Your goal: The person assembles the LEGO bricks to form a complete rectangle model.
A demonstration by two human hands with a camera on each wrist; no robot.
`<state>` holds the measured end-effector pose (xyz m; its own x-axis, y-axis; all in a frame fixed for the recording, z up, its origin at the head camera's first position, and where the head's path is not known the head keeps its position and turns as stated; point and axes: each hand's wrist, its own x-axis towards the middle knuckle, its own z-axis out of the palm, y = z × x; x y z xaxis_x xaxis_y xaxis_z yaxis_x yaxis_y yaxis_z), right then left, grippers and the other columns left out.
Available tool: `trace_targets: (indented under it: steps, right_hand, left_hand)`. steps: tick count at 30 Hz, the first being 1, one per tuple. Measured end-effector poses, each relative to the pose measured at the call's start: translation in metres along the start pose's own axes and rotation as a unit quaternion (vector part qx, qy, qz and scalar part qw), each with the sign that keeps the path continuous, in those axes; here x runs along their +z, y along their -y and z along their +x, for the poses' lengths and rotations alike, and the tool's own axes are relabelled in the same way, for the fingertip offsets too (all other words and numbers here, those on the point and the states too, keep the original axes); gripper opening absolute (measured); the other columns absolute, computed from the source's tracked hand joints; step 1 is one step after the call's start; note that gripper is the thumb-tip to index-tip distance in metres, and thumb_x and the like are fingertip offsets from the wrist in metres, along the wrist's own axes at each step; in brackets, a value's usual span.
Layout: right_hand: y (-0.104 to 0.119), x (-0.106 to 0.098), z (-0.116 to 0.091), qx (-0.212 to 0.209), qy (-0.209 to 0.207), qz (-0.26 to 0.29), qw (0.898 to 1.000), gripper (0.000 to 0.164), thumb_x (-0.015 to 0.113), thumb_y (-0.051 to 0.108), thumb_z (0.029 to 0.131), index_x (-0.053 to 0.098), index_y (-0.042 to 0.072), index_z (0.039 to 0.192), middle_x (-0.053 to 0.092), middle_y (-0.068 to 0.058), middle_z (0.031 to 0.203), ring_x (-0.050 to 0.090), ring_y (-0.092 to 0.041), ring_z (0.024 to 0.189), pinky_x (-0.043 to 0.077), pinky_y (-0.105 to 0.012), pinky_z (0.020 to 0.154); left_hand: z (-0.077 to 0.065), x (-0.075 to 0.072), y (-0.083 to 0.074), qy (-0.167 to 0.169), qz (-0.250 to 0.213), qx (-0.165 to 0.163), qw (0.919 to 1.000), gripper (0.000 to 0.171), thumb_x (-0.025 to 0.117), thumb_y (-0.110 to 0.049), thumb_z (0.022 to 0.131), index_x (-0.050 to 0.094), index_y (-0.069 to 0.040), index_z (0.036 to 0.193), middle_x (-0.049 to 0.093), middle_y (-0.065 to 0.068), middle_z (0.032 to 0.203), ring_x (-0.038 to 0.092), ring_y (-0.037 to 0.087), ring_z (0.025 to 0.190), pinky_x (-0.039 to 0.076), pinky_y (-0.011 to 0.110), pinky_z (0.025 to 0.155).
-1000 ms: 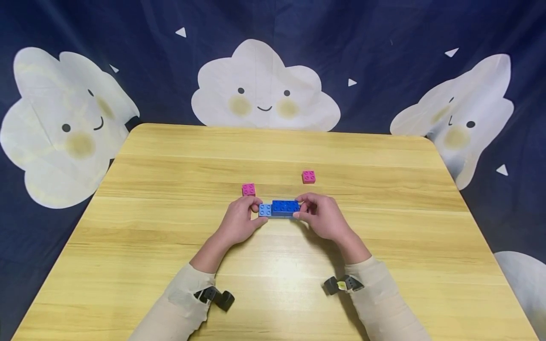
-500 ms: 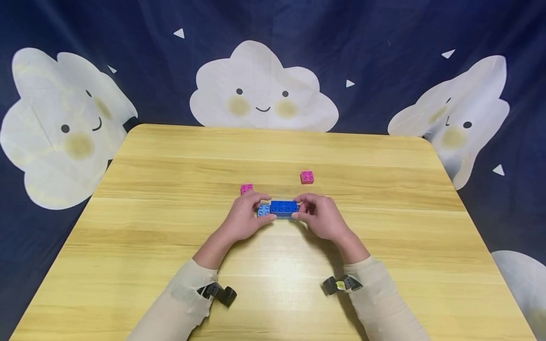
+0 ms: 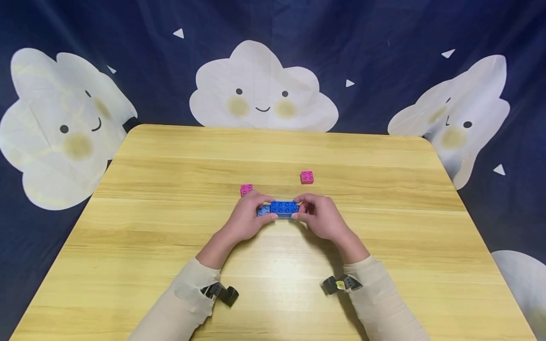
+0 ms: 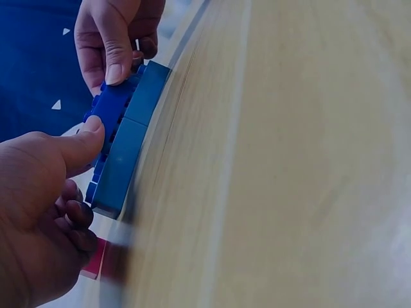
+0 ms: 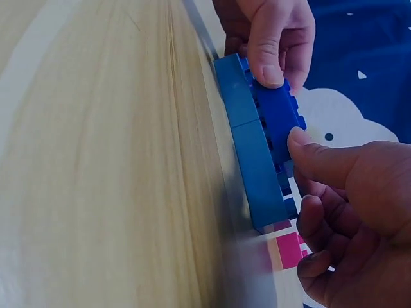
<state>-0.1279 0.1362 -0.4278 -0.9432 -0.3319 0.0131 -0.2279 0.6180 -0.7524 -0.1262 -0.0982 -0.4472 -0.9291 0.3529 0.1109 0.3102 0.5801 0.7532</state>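
A dark blue toy building brick lies lengthwise over two lighter blue bricks set end to end, bridging their joint. In both wrist views, studs show along the seam between the upper and lower bricks. My left hand pinches the dark blue brick's left end, its thumb on the near long side. At the other end my right hand pinches the same brick between thumb and fingers. Studs of the left lighter brick show beside my left fingers. My right fingers cover most of the row's right end.
One pink brick sits just beyond my left hand, partly covered by it. A second pink brick stands farther back, to the right. All of this is on a wooden table, with a dark blue cloud-patterned cloth behind it.
My left hand has shifted right, from the left lighter blue brick onto the dark blue brick's left end. My right hand has kept its grip in place.
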Motion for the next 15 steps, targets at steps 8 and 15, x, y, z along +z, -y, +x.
trace_targets:
  steps: [8, 15]
  right_hand:
    - [0.0003, -0.0004, 0.0011, 0.006, 0.008, 0.0, 1.0, 0.026, 0.08, 0.011, 0.087, 0.07, 0.004, 0.11, 0.06, 0.002, 0.076, 0.054, -0.018, 0.067, 0.045, -0.03, 0.057]
    - [-0.0002, -0.0005, 0.0035, 0.005, 0.001, -0.006, 1.0, 0.026, 0.083, 0.014, 0.084, 0.073, 0.005, 0.106, 0.059, 0.003, 0.074, 0.053, -0.017, 0.066, 0.043, -0.03, 0.058]
  left_hand:
    - [0.001, 0.0027, -0.0008, 0.002, 0.023, -0.013, 0.9996, 0.037, 0.08, -0.02, 0.087, 0.071, -0.003, 0.119, 0.058, 0.006, 0.101, 0.051, 0.021, 0.088, 0.043, 0.036, 0.078]
    - [0.0032, 0.0024, -0.0045, 0.007, 0.047, -0.011, 0.9988, 0.037, 0.08, -0.021, 0.087, 0.071, -0.003, 0.118, 0.06, 0.005, 0.101, 0.053, 0.021, 0.09, 0.045, 0.038, 0.081]
